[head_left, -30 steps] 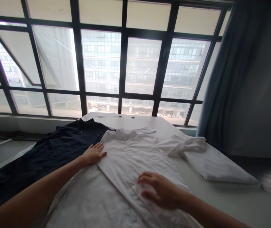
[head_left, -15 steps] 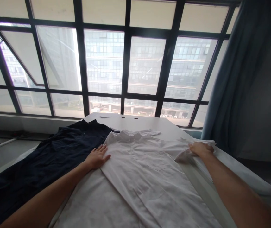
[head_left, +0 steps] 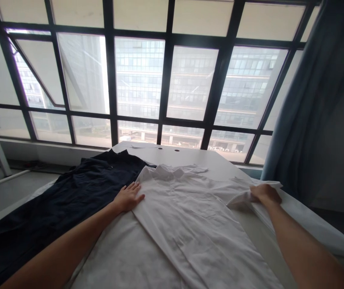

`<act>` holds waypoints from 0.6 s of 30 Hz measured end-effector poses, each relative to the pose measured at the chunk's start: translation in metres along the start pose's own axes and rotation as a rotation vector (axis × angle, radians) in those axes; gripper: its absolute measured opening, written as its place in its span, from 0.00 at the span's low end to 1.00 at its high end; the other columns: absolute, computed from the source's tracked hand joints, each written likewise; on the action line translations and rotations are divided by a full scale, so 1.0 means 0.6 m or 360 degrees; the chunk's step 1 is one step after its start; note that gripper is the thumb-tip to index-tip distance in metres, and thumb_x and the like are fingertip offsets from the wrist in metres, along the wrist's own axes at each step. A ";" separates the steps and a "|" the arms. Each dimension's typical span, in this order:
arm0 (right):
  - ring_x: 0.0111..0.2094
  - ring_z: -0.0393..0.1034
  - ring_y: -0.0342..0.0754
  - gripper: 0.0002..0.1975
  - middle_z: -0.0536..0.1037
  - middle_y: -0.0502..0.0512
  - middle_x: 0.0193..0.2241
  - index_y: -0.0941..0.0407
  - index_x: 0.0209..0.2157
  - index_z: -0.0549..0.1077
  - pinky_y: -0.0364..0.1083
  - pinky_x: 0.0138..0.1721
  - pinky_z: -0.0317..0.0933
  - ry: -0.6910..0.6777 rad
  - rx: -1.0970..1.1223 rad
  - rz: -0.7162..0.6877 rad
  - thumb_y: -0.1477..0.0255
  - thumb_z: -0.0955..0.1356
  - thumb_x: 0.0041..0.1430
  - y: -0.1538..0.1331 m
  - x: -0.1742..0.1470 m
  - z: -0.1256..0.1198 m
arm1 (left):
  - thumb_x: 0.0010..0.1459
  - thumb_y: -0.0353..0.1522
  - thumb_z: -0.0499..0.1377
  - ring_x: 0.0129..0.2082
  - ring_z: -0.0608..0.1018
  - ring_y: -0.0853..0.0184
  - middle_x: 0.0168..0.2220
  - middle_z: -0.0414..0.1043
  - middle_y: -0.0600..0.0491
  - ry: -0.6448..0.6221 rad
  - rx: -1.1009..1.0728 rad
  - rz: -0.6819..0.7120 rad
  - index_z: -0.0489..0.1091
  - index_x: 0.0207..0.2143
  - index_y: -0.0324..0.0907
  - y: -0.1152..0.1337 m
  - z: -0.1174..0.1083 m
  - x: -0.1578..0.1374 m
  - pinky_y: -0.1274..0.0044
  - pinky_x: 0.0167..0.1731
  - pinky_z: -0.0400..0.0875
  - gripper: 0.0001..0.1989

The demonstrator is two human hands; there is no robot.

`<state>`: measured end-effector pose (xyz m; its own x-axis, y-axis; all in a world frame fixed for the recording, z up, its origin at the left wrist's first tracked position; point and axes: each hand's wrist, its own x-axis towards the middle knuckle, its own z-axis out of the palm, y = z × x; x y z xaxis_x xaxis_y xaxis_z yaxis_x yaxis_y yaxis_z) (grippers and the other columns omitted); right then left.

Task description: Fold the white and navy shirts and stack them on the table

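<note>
While one folded sleeve (head_left: 156,224) is crossing the white shirt (head_left: 208,228), the right hand (head_left: 267,194) is clutching the unfolded sleeve (head_left: 235,193), the left hand (head_left: 130,196) lying spread.

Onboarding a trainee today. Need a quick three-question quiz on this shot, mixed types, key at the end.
1. True or false: the left hand is clenched in a fist.
2. Which part of the white shirt is the right hand on? A) collar B) sleeve C) pocket
3. Fill in: in this view, the dark garment lies to the ____ of the white shirt.

Key: 1. False, its fingers are extended; 2. B; 3. left.
</note>
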<state>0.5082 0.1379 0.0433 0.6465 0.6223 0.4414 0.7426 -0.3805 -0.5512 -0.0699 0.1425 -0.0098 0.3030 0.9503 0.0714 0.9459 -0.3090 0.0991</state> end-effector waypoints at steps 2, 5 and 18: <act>0.41 0.73 0.69 0.09 0.77 0.73 0.34 0.58 0.32 0.76 0.61 0.39 0.65 0.0133 0.0088 0.0214 0.70 0.65 0.53 -0.028 0.000 -0.019 | 0.67 0.47 0.44 0.70 0.52 0.57 0.71 0.47 0.48 -0.0003 0.0000 -0.0004 0.55 0.68 0.41 0.000 -0.001 0.000 0.58 0.65 0.49 0.32; 0.50 0.70 0.62 0.17 0.75 0.73 0.47 0.62 0.45 0.72 0.55 0.49 0.64 0.0402 0.0289 -0.0025 0.72 0.58 0.61 -0.099 -0.032 -0.057 | 0.67 0.47 0.44 0.70 0.51 0.58 0.71 0.46 0.48 -0.0007 0.0000 -0.0005 0.55 0.68 0.41 -0.001 0.001 0.001 0.58 0.65 0.49 0.32; 0.53 0.72 0.55 0.11 0.71 0.60 0.58 0.56 0.36 0.74 0.51 0.50 0.69 -0.1102 0.0470 -0.2176 0.81 0.62 0.57 -0.207 -0.441 -0.080 | 0.63 0.57 0.43 0.49 0.77 0.55 0.52 0.74 0.36 0.0261 -0.1661 0.0034 0.59 0.63 0.32 0.016 -0.011 -0.012 0.65 0.49 0.70 0.42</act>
<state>0.2533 -0.0121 0.0291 -0.7318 0.5844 0.3508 0.5642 0.8081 -0.1692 -0.0640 0.1324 -0.0030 0.2253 0.9517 0.2086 0.3481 -0.2786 0.8951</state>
